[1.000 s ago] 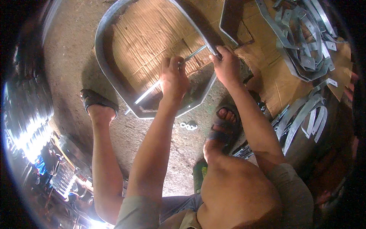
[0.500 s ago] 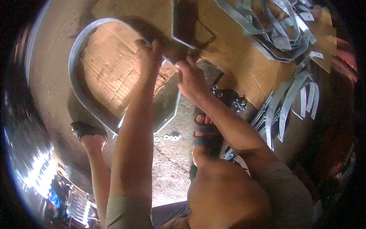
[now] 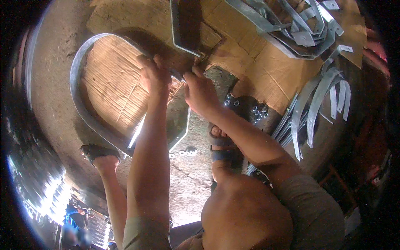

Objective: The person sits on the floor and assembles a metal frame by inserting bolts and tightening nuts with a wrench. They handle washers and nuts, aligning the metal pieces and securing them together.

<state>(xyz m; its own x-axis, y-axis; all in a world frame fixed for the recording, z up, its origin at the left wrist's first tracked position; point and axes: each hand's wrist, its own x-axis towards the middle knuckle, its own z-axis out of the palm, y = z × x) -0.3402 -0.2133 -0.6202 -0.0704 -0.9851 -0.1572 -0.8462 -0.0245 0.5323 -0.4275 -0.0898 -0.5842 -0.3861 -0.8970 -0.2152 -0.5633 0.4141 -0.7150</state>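
Note:
A curved grey metal strap [image 3: 75, 79] forms a large loop above the cardboard in front of me. My left hand [image 3: 156, 76] is closed round the strap's upper right end. Just right of it, my right hand [image 3: 203, 92] pinches at the joint between the curved strap and an angled metal strap [image 3: 186, 125]. What sits in the right fingers is hidden; only a small bit of shiny metal shows between the hands. The lower end of the loop passes behind my left forearm.
Brown cardboard [image 3: 243, 50] covers part of the ground. Bent metal straps [image 3: 304, 39] are piled far right, with curved straps [image 3: 318, 104] and thin rods [image 3: 285, 118] nearer. Shiny nuts [image 3: 259, 113] and washers [image 3: 187, 153] lie near my feet. Another bent strap [image 3: 173, 25] stands beyond my hands.
The loop and both hands appear slightly lower and further left in the view, and most of the surroundings have shifted too. Both hands keep their hold near the joint.

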